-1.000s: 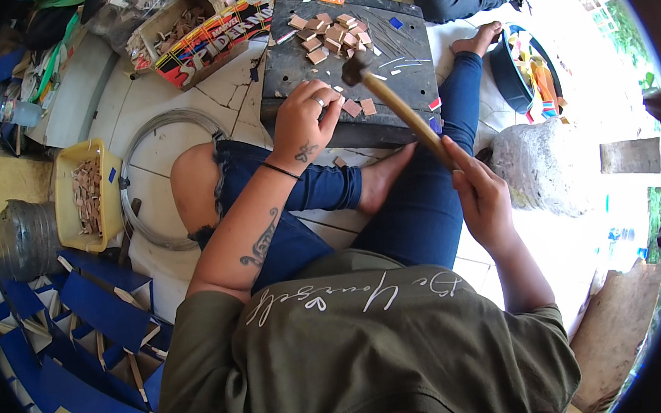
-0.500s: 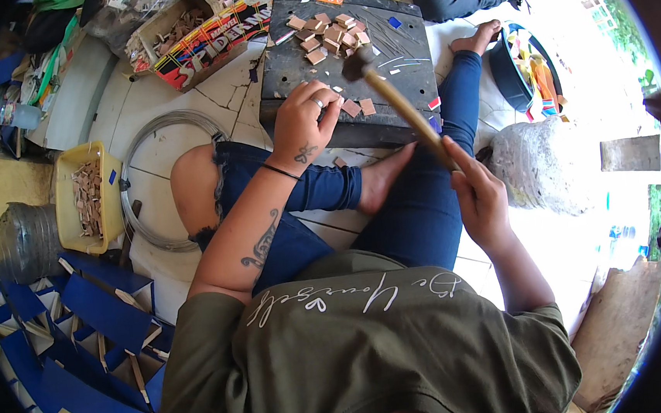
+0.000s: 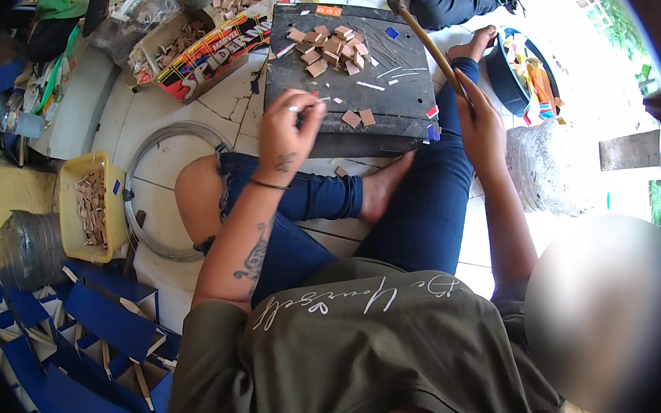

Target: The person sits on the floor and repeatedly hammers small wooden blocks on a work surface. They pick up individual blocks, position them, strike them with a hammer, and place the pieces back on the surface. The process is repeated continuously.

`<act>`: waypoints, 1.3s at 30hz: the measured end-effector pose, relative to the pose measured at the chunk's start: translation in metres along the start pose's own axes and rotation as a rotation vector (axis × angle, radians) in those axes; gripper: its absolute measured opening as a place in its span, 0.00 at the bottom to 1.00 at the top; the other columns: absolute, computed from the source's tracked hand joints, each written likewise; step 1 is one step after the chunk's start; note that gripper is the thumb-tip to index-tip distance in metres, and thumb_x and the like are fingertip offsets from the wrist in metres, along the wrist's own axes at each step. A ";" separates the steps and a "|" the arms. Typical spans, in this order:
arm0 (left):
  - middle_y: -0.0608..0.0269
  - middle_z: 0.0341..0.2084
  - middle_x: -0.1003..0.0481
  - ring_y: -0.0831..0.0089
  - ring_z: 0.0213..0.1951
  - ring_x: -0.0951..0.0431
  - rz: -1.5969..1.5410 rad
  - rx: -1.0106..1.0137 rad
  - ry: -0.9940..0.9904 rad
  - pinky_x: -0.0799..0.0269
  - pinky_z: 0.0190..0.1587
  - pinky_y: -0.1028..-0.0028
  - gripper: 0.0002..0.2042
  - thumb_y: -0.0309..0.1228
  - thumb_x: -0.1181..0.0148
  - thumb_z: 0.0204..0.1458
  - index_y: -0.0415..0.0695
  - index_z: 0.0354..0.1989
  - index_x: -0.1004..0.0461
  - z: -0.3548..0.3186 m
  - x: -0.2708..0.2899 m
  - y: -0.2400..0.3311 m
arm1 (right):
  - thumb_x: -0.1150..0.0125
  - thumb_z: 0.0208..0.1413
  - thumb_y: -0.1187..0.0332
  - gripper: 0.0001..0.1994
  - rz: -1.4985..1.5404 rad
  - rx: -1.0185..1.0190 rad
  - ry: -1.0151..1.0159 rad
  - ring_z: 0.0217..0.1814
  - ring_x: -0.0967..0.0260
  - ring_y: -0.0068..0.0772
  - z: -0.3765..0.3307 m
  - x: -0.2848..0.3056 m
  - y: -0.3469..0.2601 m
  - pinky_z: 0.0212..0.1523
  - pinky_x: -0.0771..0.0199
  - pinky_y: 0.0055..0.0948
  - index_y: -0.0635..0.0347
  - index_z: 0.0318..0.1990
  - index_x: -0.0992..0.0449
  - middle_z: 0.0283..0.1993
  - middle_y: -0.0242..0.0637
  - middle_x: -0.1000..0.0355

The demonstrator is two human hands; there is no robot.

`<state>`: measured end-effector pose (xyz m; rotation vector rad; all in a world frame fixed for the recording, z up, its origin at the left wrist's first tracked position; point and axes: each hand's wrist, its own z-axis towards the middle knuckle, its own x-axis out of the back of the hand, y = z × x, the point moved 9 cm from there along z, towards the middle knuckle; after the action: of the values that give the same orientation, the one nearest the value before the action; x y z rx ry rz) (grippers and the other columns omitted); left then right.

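Many brown pieces (image 3: pixel 92 210) in yellow tub (image 3: pixel 118 211)

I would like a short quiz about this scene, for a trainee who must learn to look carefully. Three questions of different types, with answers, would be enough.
1. Which hand holds the hammer: a) left, b) right, c) both?
2. True or false: a loose heap of brown blocks lies on the dark worktop.
3. Name two containers that hold small brown pieces.

Key:
1. b, the right hand.
2. True.
3. The yellow tub and the open carton.
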<state>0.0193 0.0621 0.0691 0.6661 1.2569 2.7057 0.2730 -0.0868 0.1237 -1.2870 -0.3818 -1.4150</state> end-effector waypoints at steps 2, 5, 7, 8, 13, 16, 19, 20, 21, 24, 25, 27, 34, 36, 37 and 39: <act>0.58 0.30 0.23 0.63 0.33 0.23 0.102 0.016 0.084 0.27 0.39 0.67 0.03 0.26 0.38 0.53 0.41 0.31 0.24 -0.006 0.046 -0.019 | 0.48 0.61 0.66 0.18 -0.162 -0.006 0.032 0.41 0.24 0.46 0.025 -0.024 0.011 0.42 0.25 0.38 0.46 0.59 0.28 0.42 0.41 0.25; 0.58 0.31 0.22 0.66 0.35 0.23 0.439 0.129 0.274 0.28 0.42 0.70 0.04 0.28 0.38 0.54 0.41 0.33 0.23 -0.036 0.163 -0.067 | 0.46 0.59 0.65 0.17 -0.240 0.028 0.061 0.42 0.25 0.46 0.052 -0.058 0.021 0.42 0.25 0.42 0.46 0.57 0.28 0.40 0.40 0.27; 0.57 0.33 0.23 0.65 0.36 0.23 0.610 0.203 0.326 0.27 0.42 0.69 0.05 0.28 0.38 0.54 0.39 0.35 0.22 -0.065 0.259 -0.100 | 0.45 0.58 0.65 0.17 -0.236 0.056 0.050 0.43 0.25 0.45 0.060 -0.074 0.025 0.43 0.26 0.43 0.46 0.56 0.28 0.40 0.40 0.27; 0.56 0.34 0.23 0.65 0.36 0.22 0.805 0.207 0.318 0.27 0.42 0.70 0.06 0.27 0.38 0.54 0.37 0.36 0.23 -0.079 0.306 -0.109 | 0.44 0.58 0.65 0.18 -0.236 0.065 0.032 0.44 0.26 0.46 0.063 -0.081 0.026 0.43 0.27 0.43 0.47 0.56 0.28 0.42 0.40 0.27; 0.50 0.38 0.22 0.51 0.40 0.22 1.370 0.697 0.192 0.27 0.44 0.59 0.12 0.36 0.39 0.53 0.41 0.39 0.20 -0.144 0.463 -0.159 | 0.39 0.54 0.59 0.19 -0.381 0.179 0.211 0.53 0.30 0.41 0.064 -0.073 0.005 0.53 0.35 0.43 0.49 0.53 0.26 0.45 0.38 0.26; 0.46 0.43 0.24 0.48 0.46 0.25 1.481 0.599 0.176 0.30 0.51 0.56 0.17 0.39 0.39 0.53 0.41 0.46 0.23 -0.121 0.450 -0.155 | 0.37 0.52 0.56 0.17 -0.288 0.220 0.044 0.55 0.32 0.38 0.076 -0.088 -0.016 0.55 0.38 0.42 0.50 0.48 0.22 0.44 0.36 0.24; 0.45 0.47 0.26 0.47 0.51 0.28 1.211 0.431 0.202 0.34 0.56 0.56 0.20 0.38 0.38 0.52 0.41 0.51 0.26 -0.055 0.372 -0.155 | 0.37 0.52 0.55 0.15 -0.399 0.171 -0.143 0.54 0.32 0.39 0.092 -0.112 -0.030 0.54 0.37 0.41 0.52 0.42 0.19 0.45 0.35 0.24; 0.45 0.48 0.27 0.48 0.51 0.28 1.065 0.277 0.192 0.35 0.57 0.56 0.20 0.36 0.36 0.51 0.41 0.51 0.26 -0.034 0.327 -0.143 | 0.37 0.50 0.56 0.13 -0.405 0.166 -0.131 0.53 0.30 0.38 0.098 -0.116 -0.036 0.54 0.36 0.40 0.52 0.36 0.17 0.43 0.36 0.23; 0.45 0.47 0.26 0.50 0.51 0.28 0.976 0.131 0.204 0.36 0.58 0.57 0.20 0.34 0.35 0.50 0.42 0.51 0.25 -0.016 0.280 -0.126 | 0.38 0.50 0.56 0.13 -0.418 0.121 -0.176 0.51 0.29 0.38 0.104 -0.123 -0.035 0.53 0.35 0.40 0.52 0.35 0.17 0.41 0.37 0.22; 0.54 0.40 0.24 0.55 0.47 0.27 0.574 -0.029 0.050 0.33 0.53 0.61 0.14 0.34 0.35 0.50 0.43 0.44 0.22 0.025 0.136 -0.082 | 0.40 0.47 0.57 0.12 -0.454 0.029 -0.249 0.41 0.23 0.42 0.122 -0.141 -0.030 0.49 0.29 0.42 0.52 0.32 0.16 0.34 0.42 0.20; 0.56 0.39 0.23 0.60 0.43 0.25 0.561 -0.127 0.013 0.31 0.48 0.65 0.12 0.33 0.35 0.50 0.44 0.41 0.20 0.036 0.096 -0.060 | 0.39 0.47 0.57 0.12 -0.414 0.019 -0.265 0.40 0.22 0.43 0.126 -0.144 -0.027 0.48 0.28 0.42 0.53 0.32 0.16 0.34 0.42 0.20; 0.58 0.37 0.23 0.59 0.41 0.25 0.445 -0.150 -0.108 0.30 0.47 0.64 0.11 0.33 0.34 0.48 0.43 0.38 0.20 0.052 0.035 -0.033 | 0.39 0.47 0.58 0.12 -0.345 -0.010 -0.302 0.37 0.22 0.46 0.130 -0.148 -0.018 0.45 0.26 0.43 0.55 0.32 0.17 0.34 0.43 0.20; 0.57 0.32 0.25 0.58 0.38 0.25 0.549 -0.147 -0.158 0.29 0.41 0.63 0.11 0.31 0.34 0.45 0.41 0.37 0.22 0.060 -0.027 -0.016 | 0.38 0.47 0.61 0.10 -0.140 0.040 -0.249 0.38 0.23 0.48 0.120 -0.128 -0.005 0.45 0.24 0.42 0.57 0.31 0.18 0.34 0.45 0.21; 0.56 0.31 0.25 0.57 0.37 0.24 0.503 -0.100 -0.164 0.28 0.41 0.62 0.11 0.29 0.34 0.45 0.40 0.37 0.23 0.058 -0.028 -0.023 | 0.38 0.47 0.61 0.10 -0.202 0.123 -0.247 0.39 0.23 0.49 0.116 -0.130 -0.012 0.45 0.24 0.43 0.56 0.32 0.18 0.34 0.46 0.21; 0.56 0.31 0.25 0.57 0.37 0.24 0.482 -0.076 -0.167 0.28 0.41 0.61 0.10 0.28 0.34 0.45 0.40 0.36 0.23 0.056 -0.027 -0.026 | 0.39 0.47 0.61 0.11 -0.207 0.105 -0.275 0.39 0.23 0.49 0.115 -0.134 -0.011 0.45 0.24 0.43 0.56 0.32 0.18 0.34 0.46 0.21; 0.58 0.31 0.25 0.64 0.32 0.23 0.379 -0.023 -0.169 0.27 0.36 0.66 0.09 0.24 0.35 0.46 0.39 0.37 0.24 0.054 -0.025 -0.029 | 0.39 0.48 0.60 0.11 -0.206 0.079 -0.329 0.39 0.23 0.49 0.118 -0.144 -0.010 0.45 0.24 0.44 0.57 0.32 0.18 0.34 0.46 0.21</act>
<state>0.0612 0.1131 0.0693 1.2117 1.1570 2.8635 0.2879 0.0835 0.0488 -1.4499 -0.8041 -1.3407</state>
